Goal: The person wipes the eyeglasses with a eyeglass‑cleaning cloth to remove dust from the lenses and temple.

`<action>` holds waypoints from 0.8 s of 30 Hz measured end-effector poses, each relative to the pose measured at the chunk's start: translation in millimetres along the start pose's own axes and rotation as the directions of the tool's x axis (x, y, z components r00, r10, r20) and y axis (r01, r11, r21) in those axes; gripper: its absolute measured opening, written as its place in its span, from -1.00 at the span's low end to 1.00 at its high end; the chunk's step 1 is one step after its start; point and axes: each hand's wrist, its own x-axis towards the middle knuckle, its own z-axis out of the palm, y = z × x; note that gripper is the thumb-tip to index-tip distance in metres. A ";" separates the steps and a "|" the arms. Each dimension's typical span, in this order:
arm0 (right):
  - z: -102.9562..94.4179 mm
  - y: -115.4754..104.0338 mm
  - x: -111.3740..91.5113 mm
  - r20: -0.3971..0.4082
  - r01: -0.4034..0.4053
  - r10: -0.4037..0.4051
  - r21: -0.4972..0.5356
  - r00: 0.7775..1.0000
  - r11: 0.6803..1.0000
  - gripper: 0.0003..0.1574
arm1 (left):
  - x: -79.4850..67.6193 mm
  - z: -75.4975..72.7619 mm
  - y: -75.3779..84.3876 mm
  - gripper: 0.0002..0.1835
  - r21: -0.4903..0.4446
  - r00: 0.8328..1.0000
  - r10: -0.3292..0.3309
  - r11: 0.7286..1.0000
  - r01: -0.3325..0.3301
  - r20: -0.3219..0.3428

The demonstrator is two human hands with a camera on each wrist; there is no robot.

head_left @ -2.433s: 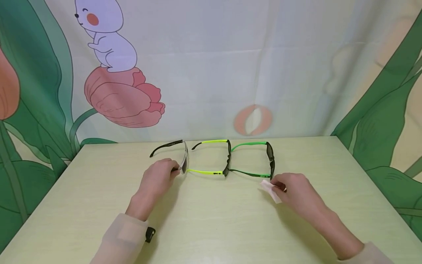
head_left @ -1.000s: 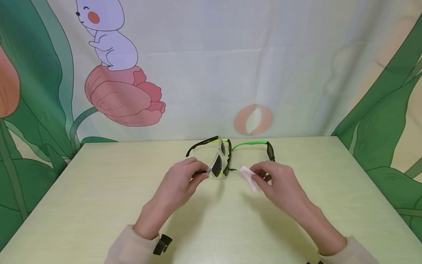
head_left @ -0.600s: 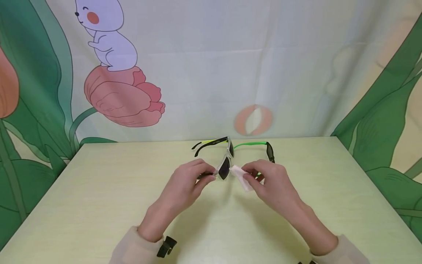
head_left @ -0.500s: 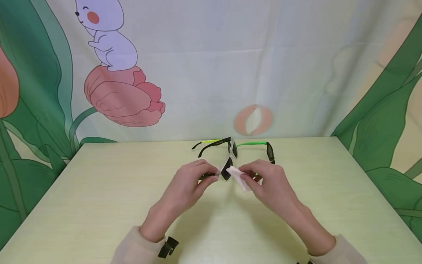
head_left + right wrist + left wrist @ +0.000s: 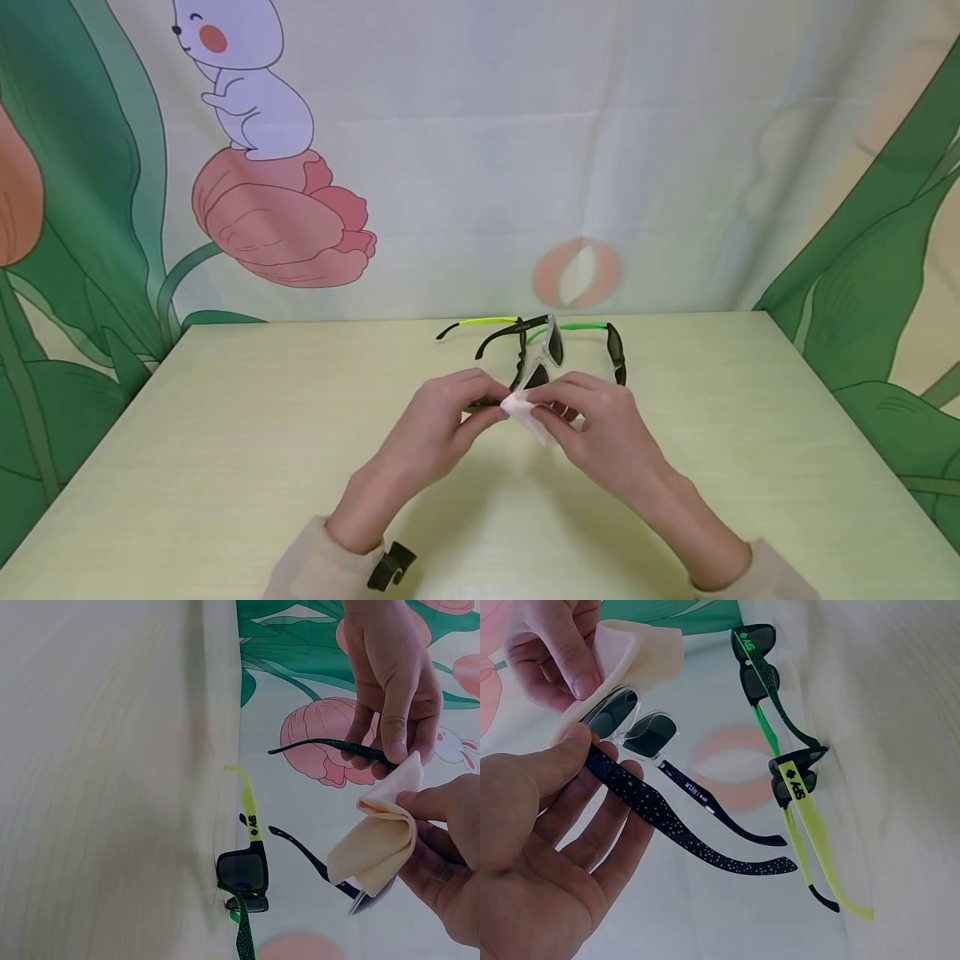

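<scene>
Clear-framed sunglasses [image 5: 556, 343] are held above the table [image 5: 225, 450], toward its far side, with both temples unfolded to the left and the lenses facing right. Left hand [image 5: 442, 421]: thumb and fingers pinch the near temple [image 5: 682, 825], black with pale speckles, at its hinge end. Right hand [image 5: 603, 417]: thumb and fingers pinch a folded pale cloth [image 5: 527, 413]. The cloth covers the near end of the frame and overlaps the near lens; contact pressure cannot be determined.

Two further pairs rest near the far table edge, temples unfolded to the left. Yellow-armed sunglasses [image 5: 814, 825] are partly hidden, in the head view, by the held pair and the hands. Green-armed sunglasses [image 5: 615, 344] are positioned to their right. Beyond the table hangs a printed backdrop [image 5: 450, 183].
</scene>
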 end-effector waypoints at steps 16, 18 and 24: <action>-6.3 4.8 2.1 -0.069 -0.144 0.136 -0.123 0.988 0.982 -0.75 | -4.2 -1.6 0.1 -0.89 -0.102 0.998 -0.012 0.995 0.018 0.059; -6.0 6.2 1.9 -0.074 -0.165 0.156 -0.132 0.985 0.977 -0.75 | -4.1 -1.6 -0.7 -0.88 -0.104 0.998 -0.011 0.994 0.017 0.058; -4.9 7.8 2.2 -0.036 -0.171 0.168 -0.116 0.985 0.978 -0.75 | -3.5 -2.1 -2.7 -0.89 -0.085 0.999 0.001 0.996 0.004 0.051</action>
